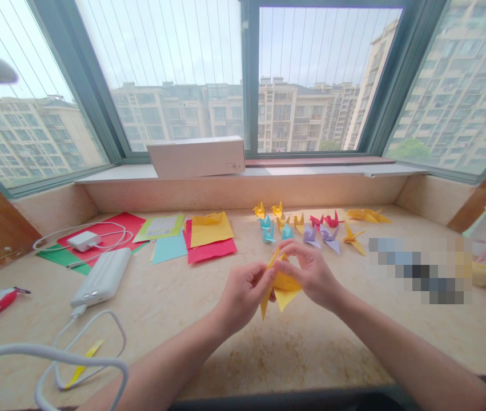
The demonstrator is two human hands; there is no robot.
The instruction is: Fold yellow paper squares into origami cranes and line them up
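Between my two hands is a piece of folded yellow paper (288, 288), with pointed flaps hanging down below the fingers. My left hand (246, 291) pinches its left side. On the right, my right hand (306, 268) grips the upper edge between thumb and fingers. Just beyond the hands stand several small folded paper cranes: yellow cranes (277, 209), blue cranes (267, 228), red cranes (332, 219) and purple cranes (329, 237). A larger yellow crane (354, 238) and some flat folded yellow paper (369, 215) lie to their right.
Yellow sheets (212, 229) and red sheets (221, 251) lie left of the cranes, near a blue sheet (169, 249). A white power bank (102, 277), a charger (84, 241) and a looping cable (80, 358) occupy the left. A white box (197, 158) rests on the window ledge.
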